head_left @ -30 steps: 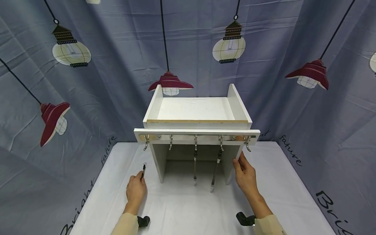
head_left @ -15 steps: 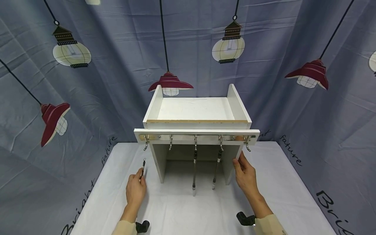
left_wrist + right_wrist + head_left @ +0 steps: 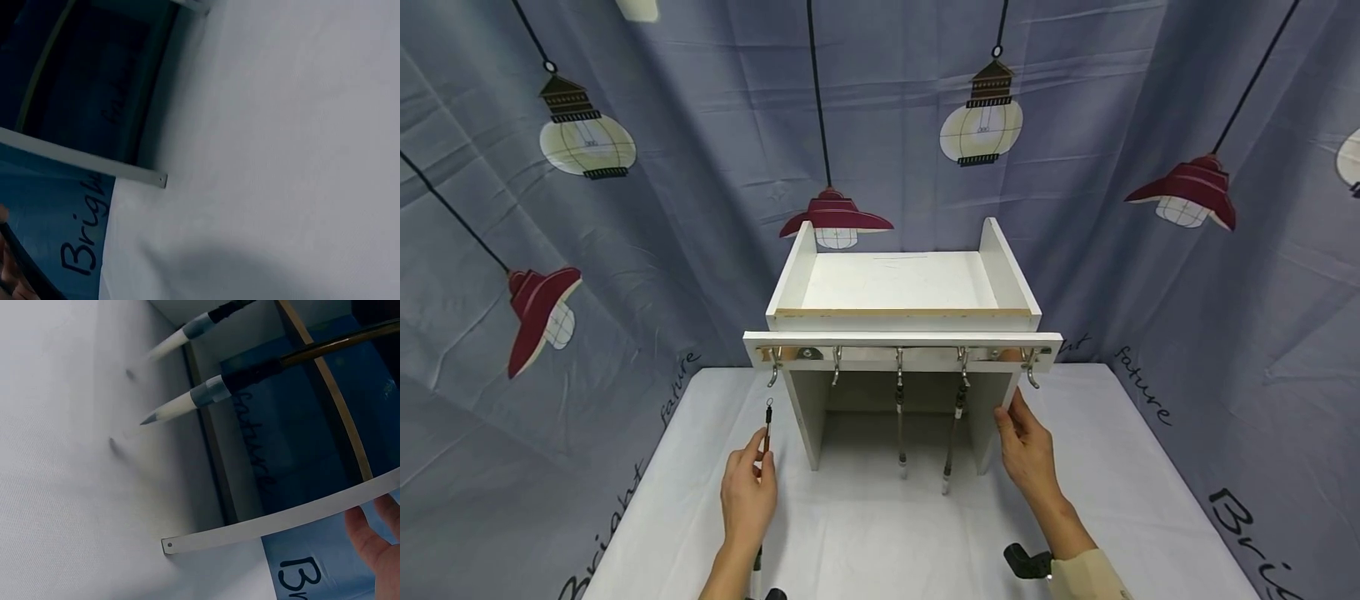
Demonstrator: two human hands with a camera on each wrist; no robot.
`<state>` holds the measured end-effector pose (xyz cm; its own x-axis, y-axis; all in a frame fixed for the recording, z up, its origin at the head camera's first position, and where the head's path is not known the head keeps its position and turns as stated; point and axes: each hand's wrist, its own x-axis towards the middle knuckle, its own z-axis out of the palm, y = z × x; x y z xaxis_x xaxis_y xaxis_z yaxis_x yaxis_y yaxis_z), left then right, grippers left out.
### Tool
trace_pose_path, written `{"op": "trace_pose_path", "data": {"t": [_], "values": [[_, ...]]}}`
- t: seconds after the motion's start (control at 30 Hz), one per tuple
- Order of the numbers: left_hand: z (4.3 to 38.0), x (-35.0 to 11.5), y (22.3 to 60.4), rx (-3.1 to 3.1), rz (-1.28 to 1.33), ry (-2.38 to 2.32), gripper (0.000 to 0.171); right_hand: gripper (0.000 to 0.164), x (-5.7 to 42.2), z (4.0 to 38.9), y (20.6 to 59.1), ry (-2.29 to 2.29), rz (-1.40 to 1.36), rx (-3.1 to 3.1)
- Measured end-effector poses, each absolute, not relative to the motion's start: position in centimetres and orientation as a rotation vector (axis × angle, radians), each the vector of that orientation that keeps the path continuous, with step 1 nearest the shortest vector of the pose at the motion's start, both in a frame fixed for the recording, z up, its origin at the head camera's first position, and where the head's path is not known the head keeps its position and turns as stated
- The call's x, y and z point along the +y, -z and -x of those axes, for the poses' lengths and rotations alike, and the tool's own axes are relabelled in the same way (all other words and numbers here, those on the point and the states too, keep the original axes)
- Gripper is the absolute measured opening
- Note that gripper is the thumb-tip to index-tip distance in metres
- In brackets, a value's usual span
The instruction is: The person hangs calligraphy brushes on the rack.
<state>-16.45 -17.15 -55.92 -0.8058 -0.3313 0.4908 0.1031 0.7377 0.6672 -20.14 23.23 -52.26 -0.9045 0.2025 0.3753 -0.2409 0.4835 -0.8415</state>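
Observation:
A white wooden rack (image 3: 902, 339) with a row of metal hooks stands on the table. Two calligraphy brushes, the middle one (image 3: 901, 425) and one to its right (image 3: 955, 437), hang tip down from it; their pale bristles fill the right wrist view, the nearer brush (image 3: 181, 407) with a greyish tip. In front of the rack's left side, my left hand (image 3: 748, 496) pinches another calligraphy brush (image 3: 768, 417) near its looped top end, held upright, its lower part showing below the hand. My right hand (image 3: 1028, 454) grips the rack's right side panel (image 3: 312, 511) at its front edge.
The rack's upper part is an open tray (image 3: 898, 312). Bare metal hooks, among them the far left hook (image 3: 773, 371) and the far right hook (image 3: 1032, 372), flank the hanging brushes. A white cloth (image 3: 895, 550) covers the table; a lamp-printed curtain (image 3: 715, 167) hangs behind.
My left hand has risen slightly with its brush, which now stands more upright, nearer the left hook. The hanging brushes have swung a little. My right hand stays on the panel.

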Motion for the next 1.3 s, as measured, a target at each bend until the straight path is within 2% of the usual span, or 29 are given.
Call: {"op": "trace_pose_path", "data": {"t": [0.43, 0.8, 1.03, 1.3], "values": [[13.7, -13.8, 54.3, -2.056, 0.051, 0.996, 0.048, 0.058, 23.1, 19.8, 52.1, -1.409, -0.017, -2.304], [13.4, -12.1, 51.9, -1.839, 0.297, 0.998, 0.056, 0.058, 22.9, 19.9, 51.9, -1.416, -0.032, -2.304], [13.5, -10.6, 50.0, -1.745, 0.378, 1.01, 0.051, 0.056, 22.9, 19.9, 51.9, -1.41, 0.001, -2.314], [13.1, -9.5, 48.5, -1.693, 0.457, 0.991, 0.03, 0.056, 22.9, 19.9, 52.0, -1.42, -0.013, -2.299]]}}
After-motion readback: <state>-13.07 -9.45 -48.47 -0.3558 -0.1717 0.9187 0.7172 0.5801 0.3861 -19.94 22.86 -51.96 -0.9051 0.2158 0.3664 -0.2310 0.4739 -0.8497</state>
